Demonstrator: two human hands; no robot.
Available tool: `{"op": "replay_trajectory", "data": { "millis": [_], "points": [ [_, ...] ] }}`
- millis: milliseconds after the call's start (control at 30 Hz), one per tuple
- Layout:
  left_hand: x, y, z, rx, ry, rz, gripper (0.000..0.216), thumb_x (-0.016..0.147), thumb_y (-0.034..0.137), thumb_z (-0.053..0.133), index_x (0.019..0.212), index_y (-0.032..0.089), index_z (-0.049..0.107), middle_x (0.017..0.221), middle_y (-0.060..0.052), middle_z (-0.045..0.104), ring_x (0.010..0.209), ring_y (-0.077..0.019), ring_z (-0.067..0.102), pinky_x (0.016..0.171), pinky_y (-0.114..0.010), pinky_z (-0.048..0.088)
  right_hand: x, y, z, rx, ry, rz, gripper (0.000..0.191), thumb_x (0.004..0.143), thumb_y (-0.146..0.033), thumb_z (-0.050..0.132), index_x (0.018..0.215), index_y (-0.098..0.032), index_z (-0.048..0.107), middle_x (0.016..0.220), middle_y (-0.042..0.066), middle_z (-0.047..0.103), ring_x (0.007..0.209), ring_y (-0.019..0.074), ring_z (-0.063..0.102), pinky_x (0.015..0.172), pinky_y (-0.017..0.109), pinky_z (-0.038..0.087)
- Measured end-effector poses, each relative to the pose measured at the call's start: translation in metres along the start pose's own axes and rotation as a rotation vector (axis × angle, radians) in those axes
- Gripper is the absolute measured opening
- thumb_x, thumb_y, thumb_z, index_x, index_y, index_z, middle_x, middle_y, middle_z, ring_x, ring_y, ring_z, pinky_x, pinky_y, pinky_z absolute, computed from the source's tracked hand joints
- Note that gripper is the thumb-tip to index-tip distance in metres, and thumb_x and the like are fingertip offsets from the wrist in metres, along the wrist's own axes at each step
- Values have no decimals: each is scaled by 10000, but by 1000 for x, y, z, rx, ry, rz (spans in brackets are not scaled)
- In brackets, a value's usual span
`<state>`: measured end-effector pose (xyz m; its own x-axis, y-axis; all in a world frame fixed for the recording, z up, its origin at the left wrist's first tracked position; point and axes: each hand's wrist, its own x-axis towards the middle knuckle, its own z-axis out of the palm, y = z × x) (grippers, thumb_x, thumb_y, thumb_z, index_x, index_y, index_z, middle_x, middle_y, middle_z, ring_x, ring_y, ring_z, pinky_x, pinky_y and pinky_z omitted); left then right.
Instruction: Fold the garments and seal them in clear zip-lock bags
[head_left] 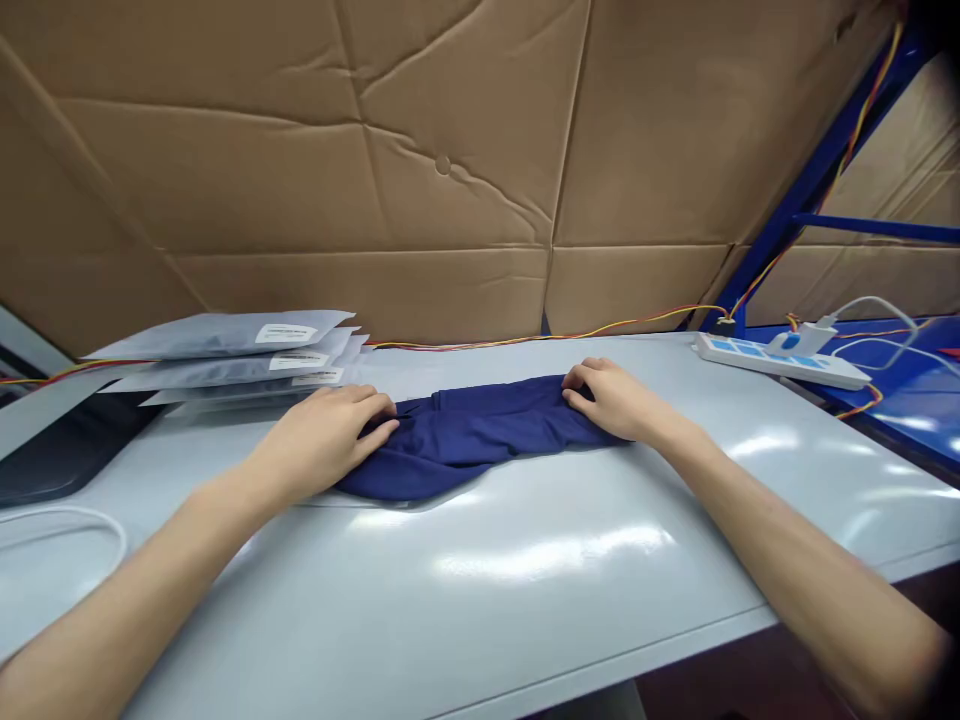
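Note:
A navy blue piece of cloth [480, 425], perhaps a folded garment, lies in a long, rumpled strip across the white table. My left hand [330, 435] is at its left end, thumb and fingers closed on the fabric. At the opposite end my right hand [611, 397] has its fingers curled and pinching the cloth's upper edge. The left part of the strip is wider and bulges toward me. Some fingertips are hidden in the folds.
Several frosted plastic packages [217, 337] with white labels are stacked at the left, beside a dark flat object [75, 450]. A power strip [780, 358] with plugged-in white chargers lies at the right. Cardboard [450, 200] walls the back; a white cable [112, 525] curves at the left.

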<state>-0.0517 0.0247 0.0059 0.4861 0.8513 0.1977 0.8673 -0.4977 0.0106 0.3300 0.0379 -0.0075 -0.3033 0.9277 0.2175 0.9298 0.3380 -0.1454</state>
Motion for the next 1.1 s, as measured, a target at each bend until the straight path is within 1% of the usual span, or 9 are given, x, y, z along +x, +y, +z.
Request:
{"op": "replay_trajectory", "data": {
  "millis": [233, 400, 500, 667, 733, 800, 900, 1000, 1100],
  "points": [
    [-1, -6, -1, -1, -4, -72, 392, 984, 510, 384, 948, 282, 700, 1011, -42, 736, 889, -269, 653, 699, -350, 428, 2, 0, 1, 12, -2, 18, 190, 969, -286, 513, 974, -199, 683, 1001, 100, 696, 1042, 271, 614, 905, 377, 482],
    [-1, -7, -4, -33, -48, -159, 345, 957, 521, 420, 941, 300, 684, 902, -29, 735, 834, -262, 650, 614, -328, 392, 2, 1, 3, 27, 6, 10, 202, 973, -292, 507, 989, -191, 681, 1006, 102, 695, 1041, 276, 611, 918, 392, 483],
    [-1, -6, -7, -39, -69, -200, 341, 948, 518, 409, 922, 303, 672, 844, -29, 726, 793, -264, 646, 586, -327, 375, 2, 2, 4, 28, 9, 7, 208, 972, -292, 504, 996, -188, 682, 1003, 105, 694, 1045, 279, 609, 924, 399, 485],
    [-2, -5, -10, -12, -107, -293, 339, 924, 520, 394, 865, 289, 635, 826, -49, 726, 775, -286, 653, 566, -339, 365, 2, 3, 6, 26, 31, 14, 227, 974, -314, 500, 1011, -189, 686, 1016, 110, 685, 1042, 280, 603, 946, 409, 485],
    [-3, -5, -10, 2, -113, -343, 342, 914, 534, 397, 874, 278, 620, 854, -64, 732, 796, -303, 665, 582, -351, 387, 2, 4, 8, 8, 49, 40, 243, 972, -329, 504, 1055, -191, 687, 1061, 119, 672, 1075, 287, 597, 966, 410, 482],
    [-4, -5, -10, 21, -116, -399, 369, 905, 559, 400, 945, 264, 619, 909, -89, 740, 826, -330, 678, 613, -376, 425, 2, 5, 10, -22, 76, 92, 285, 971, -347, 507, 1130, -183, 678, 1121, 136, 654, 1120, 301, 587, 990, 415, 475],
    [-6, -5, -9, 65, -125, -469, 459, 896, 597, 394, 1047, 229, 625, 1011, -146, 741, 884, -390, 688, 669, -442, 478, 3, 8, 14, -84, 118, 196, 423, 978, -409, 498, 1265, -131, 634, 1219, 182, 622, 1180, 338, 564, 1027, 445, 455],
    [-9, -7, -8, 77, -111, -466, 471, 899, 594, 384, 974, 219, 659, 1115, -191, 719, 956, -443, 677, 707, -510, 498, 4, 9, 18, -134, 118, 278, 537, 994, -487, 455, 1330, -95, 602, 1284, 223, 602, 1214, 372, 544, 1038, 479, 438],
    [-12, -12, -6, 35, -61, -434, 428, 887, 590, 422, 863, 245, 674, 1134, -188, 702, 950, -449, 671, 688, -518, 493, 4, 10, 19, -138, 66, 288, 527, 1007, -503, 415, 1239, -92, 651, 1280, 239, 615, 1214, 382, 542, 1023, 489, 440]
  ]
}}
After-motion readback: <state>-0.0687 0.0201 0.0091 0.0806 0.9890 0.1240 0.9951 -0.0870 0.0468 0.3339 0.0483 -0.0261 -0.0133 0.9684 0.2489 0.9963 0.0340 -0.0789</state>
